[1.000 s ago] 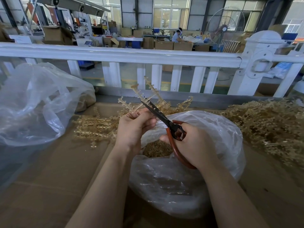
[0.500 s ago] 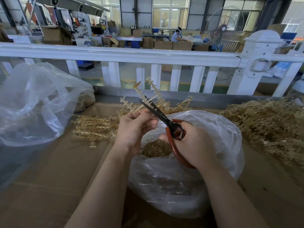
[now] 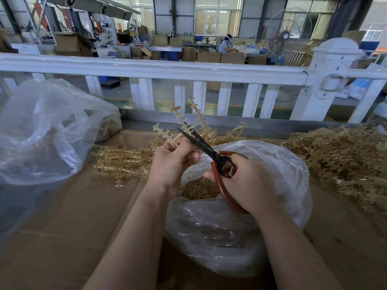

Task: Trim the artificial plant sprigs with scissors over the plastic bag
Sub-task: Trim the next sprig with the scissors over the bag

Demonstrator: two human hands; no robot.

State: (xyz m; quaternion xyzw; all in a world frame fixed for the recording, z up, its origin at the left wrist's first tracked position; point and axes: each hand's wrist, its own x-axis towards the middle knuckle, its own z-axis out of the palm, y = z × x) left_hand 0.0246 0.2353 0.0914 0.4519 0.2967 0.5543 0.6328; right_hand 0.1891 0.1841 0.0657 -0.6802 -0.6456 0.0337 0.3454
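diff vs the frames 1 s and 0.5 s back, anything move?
Almost nothing. The scissors blades sit at the same spot against the sprig, which has barely shifted. Left hand still pinches the sprig, right hand still grips the red handles. Plastic bag and both sprig piles are unchanged.

The left hand [image 3: 172,162] hides the sprig's [image 3: 180,122] stem base.
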